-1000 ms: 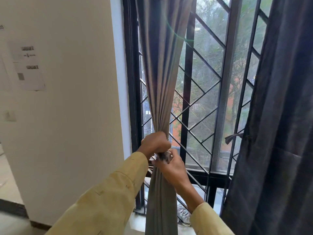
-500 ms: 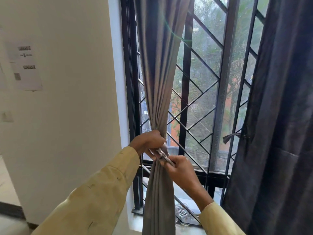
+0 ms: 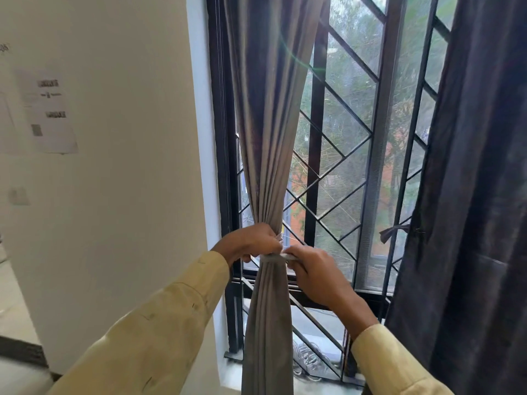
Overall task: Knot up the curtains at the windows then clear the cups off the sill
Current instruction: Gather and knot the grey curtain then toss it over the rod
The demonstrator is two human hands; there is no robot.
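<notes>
Half a second ago the two hands were bunched close together, with the right one lower and pulling a strip down and to the right. Now they sit side by side. The right hand has come up to the right side of the bunch, and the tie band [image 3: 272, 257] lies flat across the front of the grey curtain [image 3: 268, 124].

On the left is a white wall [image 3: 128, 181] with a paper sheet [image 3: 48, 115] stuck on it and a wall switch [image 3: 18, 196] lower down. The grey curtain hangs at the left edge of the window, gathered into a narrow waist. Behind it is a black window grille [image 3: 338, 195] with slanted bars, and trees show outside. A strip of the window sill [image 3: 313, 384] shows at the bottom, right of the curtain's hem. A dark curtain [image 3: 479, 195] hangs at the right edge, with a short tie [image 3: 395, 230] sticking out of its side.

Both arms reach up in yellow sleeves. The left hand [image 3: 251, 242] is on the left side of the waist, with its fingers curled tight round the gathered cloth. The right hand [image 3: 313, 269] is just to the right, knuckles up, pinching the pale end of the tie band.
</notes>
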